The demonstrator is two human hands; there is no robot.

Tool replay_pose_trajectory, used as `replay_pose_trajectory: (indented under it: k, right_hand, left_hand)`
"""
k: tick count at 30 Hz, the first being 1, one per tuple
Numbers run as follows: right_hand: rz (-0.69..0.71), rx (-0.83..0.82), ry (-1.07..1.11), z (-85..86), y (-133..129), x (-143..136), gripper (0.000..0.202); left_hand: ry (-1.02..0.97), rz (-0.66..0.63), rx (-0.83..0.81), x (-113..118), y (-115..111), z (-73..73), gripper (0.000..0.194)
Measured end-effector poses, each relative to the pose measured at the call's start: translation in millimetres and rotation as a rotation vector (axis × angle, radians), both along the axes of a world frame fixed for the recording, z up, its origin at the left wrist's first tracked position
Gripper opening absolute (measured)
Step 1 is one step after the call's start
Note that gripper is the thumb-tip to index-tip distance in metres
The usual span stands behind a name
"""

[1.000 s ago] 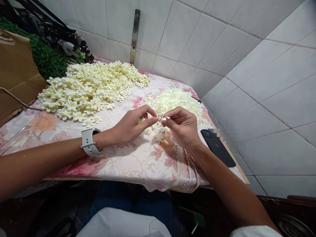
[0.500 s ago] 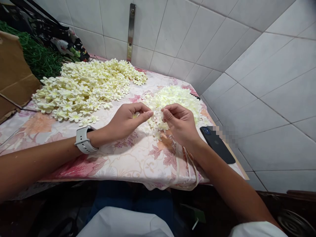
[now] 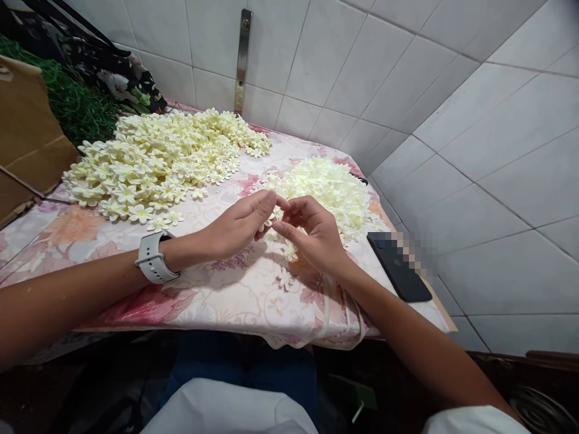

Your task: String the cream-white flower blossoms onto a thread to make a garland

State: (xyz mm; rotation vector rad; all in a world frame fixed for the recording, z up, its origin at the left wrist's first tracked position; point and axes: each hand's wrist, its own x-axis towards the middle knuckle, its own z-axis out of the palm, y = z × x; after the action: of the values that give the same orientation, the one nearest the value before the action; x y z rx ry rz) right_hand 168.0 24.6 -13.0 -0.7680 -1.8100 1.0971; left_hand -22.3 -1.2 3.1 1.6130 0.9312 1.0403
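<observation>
My left hand (image 3: 242, 226), with a white watch (image 3: 157, 258) on the wrist, is closed with its fingers curled. White petals of a small flower (image 3: 265, 226) show at those fingers. Meeting it from the right is my right hand (image 3: 316, 232), thumb and fingers bent in a pinch by the left fingertips. Whatever is in this pinch is hidden. Behind both hands lies a bright pile of white flowers (image 3: 335, 196). One loose flower (image 3: 284, 278) rests on the floral tablecloth (image 3: 244, 301) below the right hand.
A larger heap of cream flowers (image 3: 158, 157) spreads across the back left. Beyond it are green strands (image 3: 85, 99), a cardboard box (image 3: 34, 132) and a dark floral bag (image 3: 120, 78). A black phone (image 3: 400, 268) lies by the right edge, near the tiled wall (image 3: 488, 211).
My hands, apart at the fingertips before, have come together. The left hand has turned and the right has shifted left. A loose flower now shows on the cloth below them.
</observation>
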Motion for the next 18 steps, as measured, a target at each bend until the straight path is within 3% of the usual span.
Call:
replay_pose_trajectory:
  k: [5,9,13,18]
  right_hand:
    - [-0.100,0.115,0.064,-5.3,-0.1,0.3,0.033]
    - [-0.228,0.552,-0.042,-0.8,-1.5,3.8,0.048]
    - [-0.195,0.947,-0.265,4.8,-1.6,6.1,0.022]
    - [-0.124,1.091,-0.319,3.4,1.3,9.8,0.028]
  left_hand:
    - [-0.008,-0.029,0.002,0.3,-4.1,8.5,0.035]
    - [-0.045,0.058,0.007,0.0,-1.5,9.1,0.044]
    - [-0.114,0.129,-0.121,-0.1,2.5,5.1,0.040]
    - [-0.204,0.100,-0.295,3.5,0.5,2.3,0.040]
